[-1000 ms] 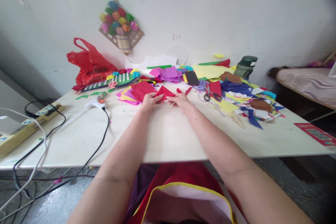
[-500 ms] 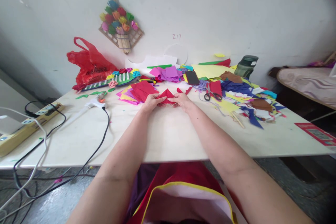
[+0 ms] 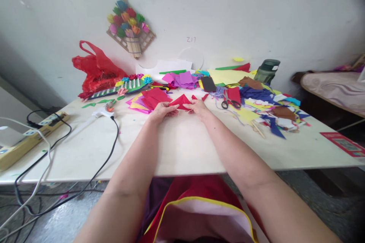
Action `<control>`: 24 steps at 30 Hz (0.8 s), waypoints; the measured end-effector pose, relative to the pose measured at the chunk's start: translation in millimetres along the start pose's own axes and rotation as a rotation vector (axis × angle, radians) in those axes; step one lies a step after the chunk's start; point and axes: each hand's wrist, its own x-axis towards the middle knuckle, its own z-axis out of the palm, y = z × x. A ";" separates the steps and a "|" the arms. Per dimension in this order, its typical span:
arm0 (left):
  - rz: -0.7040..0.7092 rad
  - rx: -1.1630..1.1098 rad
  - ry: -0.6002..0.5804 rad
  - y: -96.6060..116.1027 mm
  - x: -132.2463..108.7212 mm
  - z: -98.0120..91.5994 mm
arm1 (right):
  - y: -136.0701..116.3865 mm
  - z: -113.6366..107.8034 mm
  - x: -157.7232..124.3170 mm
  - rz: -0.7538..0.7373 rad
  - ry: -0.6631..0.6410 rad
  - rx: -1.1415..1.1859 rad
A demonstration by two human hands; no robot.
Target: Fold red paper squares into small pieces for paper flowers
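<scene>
A piece of red paper (image 3: 180,101), folded to a peaked, triangle-like shape, is held just above the white table in front of me. My right hand (image 3: 199,108) pinches its right end between thumb and fingers. At its left end, my left hand (image 3: 164,111) has its fingers closed on the corner, the fingertips partly hidden. Close beyond my left hand lies a stack of red, pink and yellow paper sheets (image 3: 154,98). A narrow red strip (image 3: 204,97) rests behind my right hand.
Scissors (image 3: 230,104), a phone (image 3: 209,84) and a heap of coloured scraps (image 3: 273,106) lie to the right, near a green bottle (image 3: 267,71). On the left are a glue gun (image 3: 104,112), a power strip (image 3: 42,131), loose cables and a red plastic bag (image 3: 97,66).
My left hand has shifted slightly left and down, away from the middle of the red paper. More of the paper's left side shows. My right hand stays nearly in place.
</scene>
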 end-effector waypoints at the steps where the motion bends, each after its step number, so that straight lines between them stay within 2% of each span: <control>1: -0.007 -0.021 0.012 -0.9 1.0 -1.2 | 0.0 -0.2 0.2 -0.006 0.004 0.001; 5: -0.037 -0.142 0.030 -3.5 5.2 -7.1 | 0.6 -0.8 1.4 -0.018 0.015 -0.004; 13: -0.048 -0.138 -0.021 -3.7 3.2 -10.2 | 1.3 -0.9 2.0 -0.009 0.017 0.020; 24: -0.123 -0.152 0.076 -2.7 6.2 -7.1 | 4.6 -0.2 3.8 -0.038 0.032 0.012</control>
